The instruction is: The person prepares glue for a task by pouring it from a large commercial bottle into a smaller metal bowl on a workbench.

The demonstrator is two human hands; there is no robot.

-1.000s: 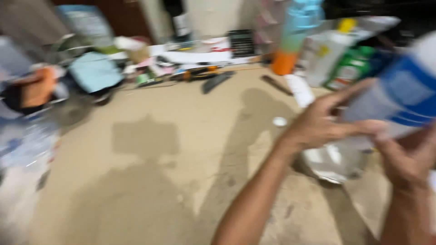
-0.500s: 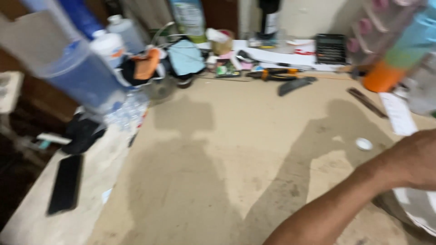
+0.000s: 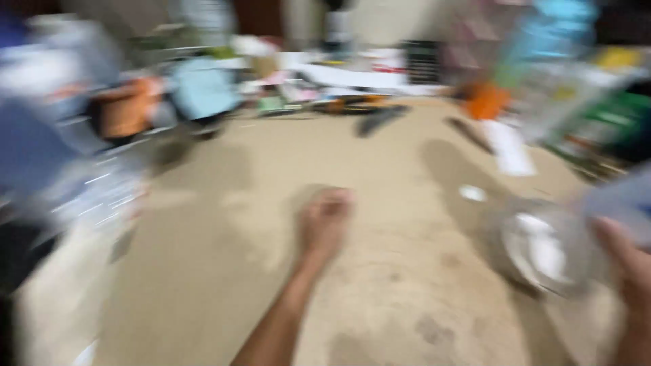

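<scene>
Left grip point(image 3: 324, 220) curled above table point(image 3: 380, 285); right hand point(image 3: 627, 271) holds bottle point(image 3: 627, 203).

The pale blue-and-white bottle point(image 3: 620, 203) sits at the frame's right edge, tilted and badly blurred, with fingers of the right hand point(image 3: 630, 278) against its lower side. Just left of it, a shallow metal bowl point(image 3: 542, 251) rests upright on the tan tabletop, whitish inside.

The left hand point(image 3: 324, 220), half a second ago only a forearm at four o'clock, now sits centre over the tan desk point(image 3: 380, 169); the right hand point(image 3: 627, 271) reappears at four o'clock against a blurred pale bottle point(image 3: 624, 203).
</scene>
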